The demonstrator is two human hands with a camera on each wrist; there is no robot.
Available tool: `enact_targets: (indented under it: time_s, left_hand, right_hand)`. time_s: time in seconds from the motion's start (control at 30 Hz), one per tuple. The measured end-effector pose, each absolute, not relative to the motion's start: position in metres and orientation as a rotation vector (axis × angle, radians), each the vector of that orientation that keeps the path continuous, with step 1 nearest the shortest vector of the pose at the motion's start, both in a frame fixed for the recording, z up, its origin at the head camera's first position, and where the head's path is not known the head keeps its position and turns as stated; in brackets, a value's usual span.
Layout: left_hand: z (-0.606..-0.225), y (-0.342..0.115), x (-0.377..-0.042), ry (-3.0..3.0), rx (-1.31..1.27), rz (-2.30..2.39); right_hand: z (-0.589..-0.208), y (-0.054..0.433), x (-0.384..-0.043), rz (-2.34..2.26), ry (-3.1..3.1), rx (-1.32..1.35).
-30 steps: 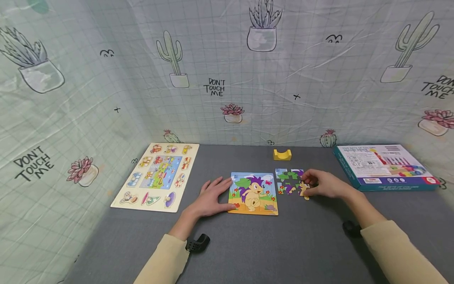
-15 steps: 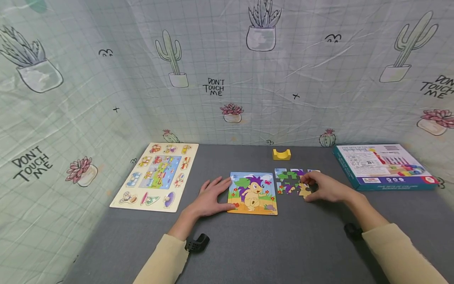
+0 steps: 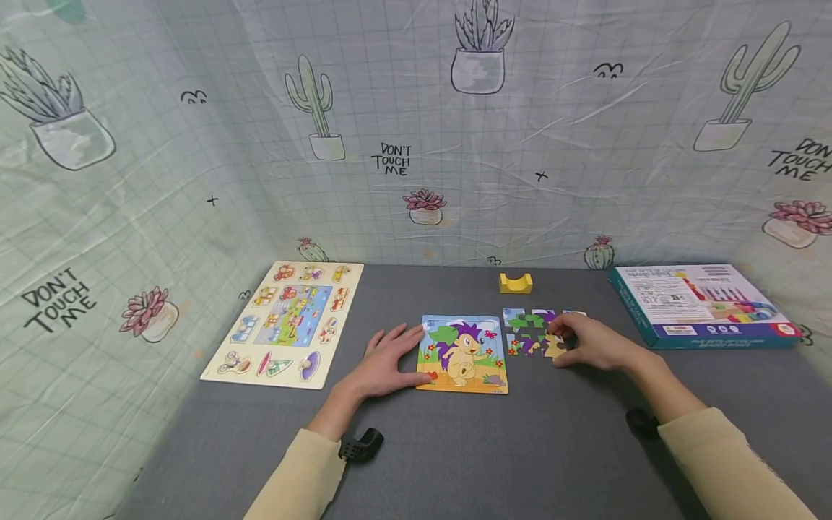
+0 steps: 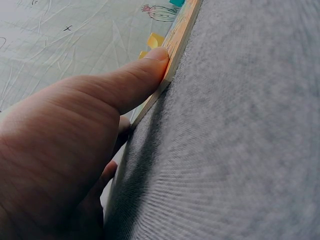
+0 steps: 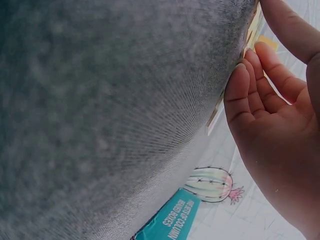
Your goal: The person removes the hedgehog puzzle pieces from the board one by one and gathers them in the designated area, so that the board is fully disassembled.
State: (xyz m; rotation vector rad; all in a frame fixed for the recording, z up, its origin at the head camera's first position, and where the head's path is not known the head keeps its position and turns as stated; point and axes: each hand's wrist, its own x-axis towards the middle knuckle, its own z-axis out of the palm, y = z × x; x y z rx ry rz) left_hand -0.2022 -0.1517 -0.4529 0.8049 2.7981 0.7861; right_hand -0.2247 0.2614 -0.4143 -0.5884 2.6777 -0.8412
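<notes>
My left hand (image 3: 386, 365) lies with straight fingers along the left edge of a square hedgehog picture board (image 3: 463, 355). In the left wrist view its thumb (image 4: 135, 80) rests on the board's front corner. To the board's right, my right hand (image 3: 601, 342) pinches a tan jigsaw piece (image 3: 554, 347) between thumb and fingers, low over the table. Beside that piece are several green and purple jigsaw pieces (image 3: 516, 323) laid near one another. Another piece (image 3: 575, 313) is partly hidden behind the right hand. The right wrist view shows the curled fingers (image 5: 237, 92) close to the tabletop.
A cream peg puzzle board (image 3: 338, 278) lies at the left. At the back stands a yellow curved block (image 3: 516, 284). The flat teal-edged box (image 3: 708, 307) is at the right. A cactus-print cloth (image 3: 481, 180) hangs behind the grey table (image 3: 481, 455).
My right hand has shifted slightly, bringing the tan piece a little left toward the other pieces. A piece behind that hand has come into view. The left hand has stayed on the board.
</notes>
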Motion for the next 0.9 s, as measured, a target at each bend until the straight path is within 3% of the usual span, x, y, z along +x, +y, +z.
enact_targets:
  time_s: [0.9]
  left_hand:
    - [-0.455,-0.153,-0.204,2.800,0.823,0.782]
  right_hand:
    - [-0.402,0.237,-0.228,-1.001,2.700,-0.588]
